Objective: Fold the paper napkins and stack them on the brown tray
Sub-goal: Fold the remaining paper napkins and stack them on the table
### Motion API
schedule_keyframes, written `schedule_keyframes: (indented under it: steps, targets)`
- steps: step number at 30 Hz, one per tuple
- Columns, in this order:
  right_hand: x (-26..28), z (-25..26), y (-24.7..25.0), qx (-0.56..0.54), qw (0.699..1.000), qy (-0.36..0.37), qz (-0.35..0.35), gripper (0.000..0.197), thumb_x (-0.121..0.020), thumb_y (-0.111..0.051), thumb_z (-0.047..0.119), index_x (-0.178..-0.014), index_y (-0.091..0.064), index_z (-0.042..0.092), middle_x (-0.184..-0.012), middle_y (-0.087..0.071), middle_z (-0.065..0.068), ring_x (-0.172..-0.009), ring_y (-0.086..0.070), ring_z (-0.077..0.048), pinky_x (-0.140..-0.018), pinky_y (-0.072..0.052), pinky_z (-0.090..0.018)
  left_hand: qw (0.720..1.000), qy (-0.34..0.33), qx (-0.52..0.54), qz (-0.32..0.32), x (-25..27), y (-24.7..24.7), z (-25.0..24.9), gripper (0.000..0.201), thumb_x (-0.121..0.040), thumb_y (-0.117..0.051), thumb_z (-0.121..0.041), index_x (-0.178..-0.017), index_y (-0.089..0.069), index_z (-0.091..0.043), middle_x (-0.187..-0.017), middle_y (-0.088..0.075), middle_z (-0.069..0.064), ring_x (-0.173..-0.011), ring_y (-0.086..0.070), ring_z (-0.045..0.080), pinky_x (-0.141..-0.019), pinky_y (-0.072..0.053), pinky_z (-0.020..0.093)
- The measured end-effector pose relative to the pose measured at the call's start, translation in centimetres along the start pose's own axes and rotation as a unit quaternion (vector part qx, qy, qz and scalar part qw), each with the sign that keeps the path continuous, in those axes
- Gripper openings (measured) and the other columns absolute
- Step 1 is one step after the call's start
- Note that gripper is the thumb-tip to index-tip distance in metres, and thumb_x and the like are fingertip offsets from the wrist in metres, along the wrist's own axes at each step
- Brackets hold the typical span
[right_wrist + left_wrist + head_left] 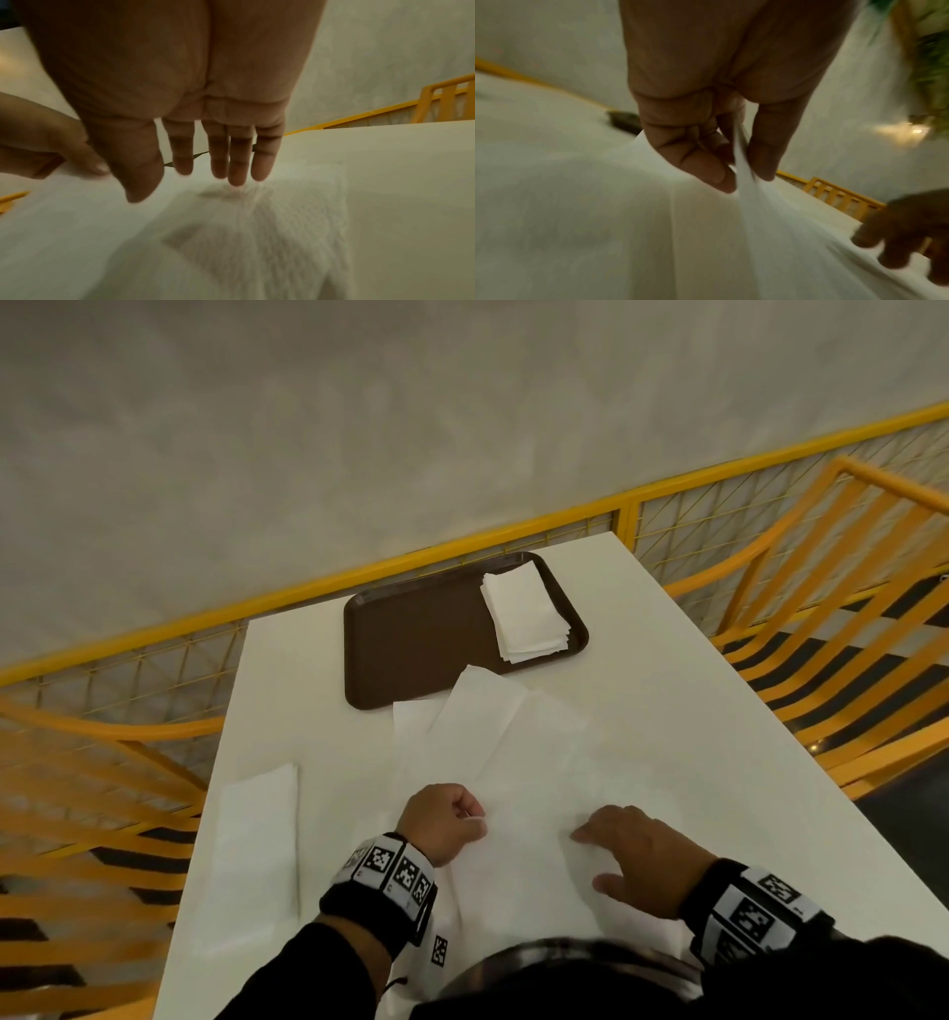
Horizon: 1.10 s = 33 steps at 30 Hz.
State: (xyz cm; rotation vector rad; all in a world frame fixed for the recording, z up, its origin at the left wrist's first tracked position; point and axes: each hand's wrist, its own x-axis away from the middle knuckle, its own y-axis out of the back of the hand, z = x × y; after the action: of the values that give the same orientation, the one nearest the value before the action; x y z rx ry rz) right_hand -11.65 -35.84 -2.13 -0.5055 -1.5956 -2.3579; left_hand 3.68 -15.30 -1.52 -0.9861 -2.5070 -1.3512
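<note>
A brown tray (411, 639) lies at the far end of the white table, with a stack of folded napkins (526, 611) on its right side. Several unfolded white napkins (493, 742) spread across the table in front of me. My left hand (444, 819) pinches the edge of the top napkin (741, 160) between thumb and fingers. My right hand (637, 855) rests flat on the napkin (270, 223), fingers straight (236, 174). Another long folded napkin (257, 845) lies at the left of the table.
The white table (693, 711) has orange slatted chairs (847, 629) on the right and on the left (102, 814). A yellow mesh railing (513, 531) runs behind the table's far edge, in front of a grey wall.
</note>
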Motion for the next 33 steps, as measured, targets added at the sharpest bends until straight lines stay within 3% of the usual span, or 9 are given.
schedule_keyframes:
  steps: [5, 9, 12, 15, 20, 23, 27, 31, 33]
  targets:
    - [-0.8, -0.5, 3.1, -0.196, 0.971, -0.019, -0.136, 0.106, -0.071, -0.076, 0.051, -0.151, -0.009, 0.032, -0.152, -0.021, 0.011, -0.139, -0.025, -0.012, -0.112, -0.024, -0.026, 0.984, -0.142, -0.007, -0.111, 3.0, 4.4, -2.8, 0.024, -0.08, -0.069, -0.019, -0.07, -0.059, -0.038, -0.081, -0.06, -0.007, -0.079, -0.056, 0.006, -0.073, -0.041, 0.012]
    - [-1.5, 0.8, 6.6, -0.332, 0.93, 0.0, -0.159, 0.123, -0.057, -0.089, 0.042, -0.149, -0.008, 0.038, -0.141, -0.022, 0.026, -0.13, -0.023, 0.003, -0.109, -0.024, -0.024, 0.969, -0.199, 0.041, -0.142, 5.0, 9.2, -4.8, 0.009, -0.079, -0.071, -0.026, -0.075, -0.068, -0.034, -0.086, -0.066, -0.008, -0.087, -0.06, 0.006, -0.077, -0.041, 0.011]
    - [-1.7, 2.5, 9.4, -0.355, 0.913, 0.044, -0.195, 0.101, -0.057, -0.088, 0.041, -0.139, -0.03, 0.045, -0.132, -0.047, 0.023, -0.12, -0.041, 0.008, -0.1, -0.032, -0.019, 0.959, -0.224, 0.098, -0.145, 6.2, 12.1, -5.3, 0.016, -0.071, -0.064, -0.046, -0.081, -0.07, -0.035, -0.089, -0.068, -0.006, -0.087, -0.063, 0.01, -0.081, -0.048, 0.028]
    - [-1.4, 4.3, 12.2, -0.4, 0.889, 0.075, -0.211, 0.058, -0.065, -0.086, 0.029, -0.115, -0.057, 0.037, -0.105, -0.068, 0.013, -0.097, -0.06, 0.007, -0.083, -0.044, -0.013, 0.937, -0.235, 0.196, -0.168, 7.1, 13.8, -6.0, 0.015, -0.069, -0.066, -0.043, -0.078, -0.072, -0.033, -0.088, -0.07, -0.004, -0.084, -0.064, 0.016, -0.076, -0.051, 0.035]
    - [-0.9, 6.5, 13.8, -0.534, 0.813, 0.135, -0.187, 0.032, -0.08, -0.07, 0.024, -0.112, -0.067, 0.021, -0.107, -0.073, 0.001, -0.1, -0.069, -0.018, -0.09, -0.054, -0.042, 0.868, -0.23, 0.391, -0.204, 7.4, 15.0, -5.9, 0.023, -0.06, -0.08, -0.039, -0.079, -0.073, -0.026, -0.081, -0.072, -0.007, -0.071, -0.065, 0.008, -0.063, -0.052, 0.02]
    - [-0.9, 7.2, 14.4, -0.584, 0.776, 0.145, -0.19, 0.041, -0.082, -0.064, 0.028, -0.121, -0.061, 0.017, -0.115, -0.07, -0.004, -0.105, -0.067, -0.024, -0.094, -0.051, -0.05, 0.841, -0.212, 0.484, -0.113, 7.5, 14.9, -5.0, 0.059, -0.052, -0.087, -0.045, -0.102, -0.069, -0.021, -0.104, -0.073, 0.001, -0.094, -0.069, 0.015, -0.073, -0.057, 0.025]
    - [-0.7, 7.4, 15.2, -0.621, 0.746, 0.151, -0.187, 0.043, -0.082, -0.061, 0.025, -0.123, -0.058, 0.013, -0.118, -0.069, -0.008, -0.108, -0.066, -0.027, -0.096, -0.05, -0.05, 0.891, -0.151, 0.425, -0.05, 8.0, 12.8, -4.3, 0.068, -0.046, -0.09, -0.046, -0.103, -0.071, -0.017, -0.109, -0.071, 0.007, -0.101, -0.068, 0.023, -0.074, -0.056, 0.027]
    - [-0.5, 7.2, 15.8, -0.561, 0.784, 0.121, -0.237, 0.031, -0.084, -0.065, 0.031, -0.114, -0.064, 0.02, -0.108, -0.072, -0.002, -0.1, -0.069, -0.022, -0.093, -0.052, -0.05, 0.916, -0.118, 0.348, -0.161, 8.3, 11.7, -4.6, 0.024, -0.076, -0.073, -0.039, -0.094, -0.073, -0.023, -0.097, -0.075, 0.002, -0.095, -0.069, 0.029, -0.079, -0.056, 0.042]
    - [-0.4, 7.3, 15.8, -0.52, 0.803, 0.099, -0.275, 0.025, -0.087, -0.067, 0.034, -0.11, -0.066, 0.023, -0.104, -0.073, 0.002, -0.096, -0.07, -0.019, -0.089, -0.054, -0.05, 0.931, -0.137, 0.27, -0.205, 8.8, 11.5, -5.1, 0.019, -0.083, -0.064, -0.037, -0.099, -0.07, -0.027, -0.097, -0.074, -0.004, -0.091, -0.07, 0.021, -0.082, -0.056, 0.046]
